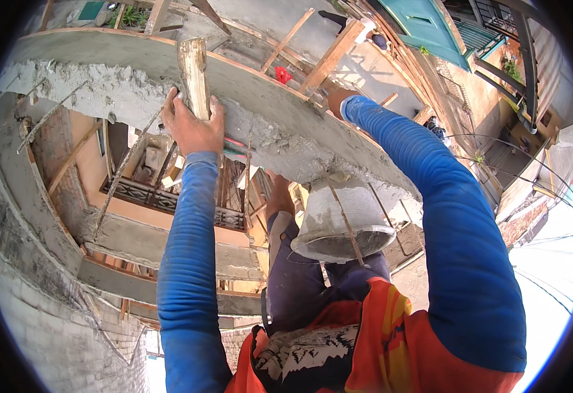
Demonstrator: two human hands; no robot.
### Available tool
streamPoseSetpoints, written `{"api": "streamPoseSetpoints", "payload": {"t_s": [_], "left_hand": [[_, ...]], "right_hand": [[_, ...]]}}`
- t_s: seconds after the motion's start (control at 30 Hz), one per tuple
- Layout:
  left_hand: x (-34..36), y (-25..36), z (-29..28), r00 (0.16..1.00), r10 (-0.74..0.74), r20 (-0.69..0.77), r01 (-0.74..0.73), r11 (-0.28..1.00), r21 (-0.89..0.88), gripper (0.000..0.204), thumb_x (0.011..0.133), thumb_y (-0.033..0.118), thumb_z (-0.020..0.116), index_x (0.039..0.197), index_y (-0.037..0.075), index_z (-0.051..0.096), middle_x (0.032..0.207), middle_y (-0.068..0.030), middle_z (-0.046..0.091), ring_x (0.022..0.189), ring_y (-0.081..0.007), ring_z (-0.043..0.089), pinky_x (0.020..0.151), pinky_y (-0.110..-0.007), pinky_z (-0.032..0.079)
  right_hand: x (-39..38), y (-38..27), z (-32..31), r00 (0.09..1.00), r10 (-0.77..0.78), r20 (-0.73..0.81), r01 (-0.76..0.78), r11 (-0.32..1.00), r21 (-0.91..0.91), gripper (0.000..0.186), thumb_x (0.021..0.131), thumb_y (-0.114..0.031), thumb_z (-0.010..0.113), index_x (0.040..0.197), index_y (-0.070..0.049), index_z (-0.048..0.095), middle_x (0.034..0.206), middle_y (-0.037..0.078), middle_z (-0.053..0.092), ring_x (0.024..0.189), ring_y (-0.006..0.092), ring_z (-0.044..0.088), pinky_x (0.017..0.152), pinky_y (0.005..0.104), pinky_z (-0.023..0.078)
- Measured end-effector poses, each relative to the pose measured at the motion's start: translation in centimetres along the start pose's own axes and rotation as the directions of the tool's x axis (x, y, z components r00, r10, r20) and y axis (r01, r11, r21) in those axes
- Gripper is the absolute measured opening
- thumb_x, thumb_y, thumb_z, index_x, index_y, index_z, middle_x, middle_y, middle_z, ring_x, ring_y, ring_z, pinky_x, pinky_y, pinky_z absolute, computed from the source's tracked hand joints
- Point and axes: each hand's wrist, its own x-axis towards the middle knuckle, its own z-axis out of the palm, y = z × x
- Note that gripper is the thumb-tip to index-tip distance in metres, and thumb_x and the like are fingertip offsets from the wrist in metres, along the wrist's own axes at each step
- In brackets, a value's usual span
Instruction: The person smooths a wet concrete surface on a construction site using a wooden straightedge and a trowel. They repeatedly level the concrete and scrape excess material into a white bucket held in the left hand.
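My left hand (194, 134) is closed round the lower end of a short, rough piece of wood (194, 72), which stands up against the curved concrete ledge (253, 82). On the far side of the ledge, my right hand (342, 100) rests by its timber edging, close to the foot of a slanting wooden plank (332, 56). The fingers of that hand are mostly hidden, so its grip does not show. Wet-looking grey mortar (286, 147) covers the ledge's near face in rough lumps. Below it, between my arms, is a bell-shaped concrete piece (339, 219) with a steel rod in front.
Bare reinforcing rods (126, 173) stick out from the ledge toward me. Beneath is a deep drop with lower concrete beams (122, 281) and a dark railing (149, 196). Long timbers (404, 72) and a teal roof (424, 26) lie beyond, and overhead wires run at right.
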Motion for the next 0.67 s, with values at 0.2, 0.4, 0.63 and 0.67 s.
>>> {"api": "streamPoseSetpoints", "payload": {"t_s": [0.2, 0.4, 0.63, 0.67], "left_hand": [[0.5, 0.8, 0.2, 1.000, -0.005, 0.004, 0.005, 1.000, 0.008, 0.063, 0.084, 0.029, 0.075, 0.126, -0.011, 0.050, 0.142, -0.0275, 0.046, 0.135, -0.0440, 0.039, 0.113, -0.054, 0.036], [0.2, 0.6, 0.2, 1.000, -0.001, -0.022, 0.001, 1.000, 0.023, 0.061, 0.084, 0.029, 0.075, 0.125, -0.010, 0.051, 0.141, -0.0281, 0.047, 0.134, -0.0443, 0.040, 0.112, -0.054, 0.036], [0.3, 0.5, 0.0, 1.000, 0.016, 0.004, -0.016, 1.000, 0.020, 0.063, 0.084, 0.029, 0.075, 0.127, -0.010, 0.051, 0.143, -0.0267, 0.047, 0.136, -0.0442, 0.039, 0.113, -0.054, 0.035], [0.2, 0.6, 0.0, 1.000, -0.005, 0.008, 0.005, 1.000, 0.021, 0.063, 0.084, 0.029, 0.075, 0.128, -0.010, 0.051, 0.144, -0.0255, 0.047, 0.136, -0.0442, 0.039, 0.113, -0.054, 0.035]], "right_hand": [[2.7, 0.5, 4.0, 0.985, 0.037, -0.166, -0.047, 0.997, -0.059, 0.026, 0.091, -0.011, 0.061, 0.110, 0.001, 0.074, 0.109, 0.026, 0.073, 0.103, 0.0407, 0.073, 0.083, 0.0502, 0.060], [-0.6, -1.9, 2.5, 0.994, -0.092, -0.060, 0.075, 0.968, -0.241, 0.025, 0.090, -0.013, 0.064, 0.109, -0.001, 0.074, 0.106, 0.023, 0.074, 0.100, 0.0404, 0.073, 0.082, 0.0492, 0.060], [-1.6, 0.2, -1.1, 0.993, -0.028, -0.111, 0.023, 0.999, -0.042, 0.024, 0.085, -0.014, 0.073, 0.104, 0.000, 0.077, 0.108, 0.021, 0.075, 0.103, 0.0412, 0.072, 0.082, 0.0492, 0.061], [-1.3, 0.2, -1.3, 0.993, -0.029, -0.116, 0.025, 0.999, -0.041, 0.024, 0.085, -0.014, 0.073, 0.104, 0.000, 0.077, 0.108, 0.021, 0.075, 0.103, 0.0412, 0.072, 0.082, 0.0492, 0.061]]}}
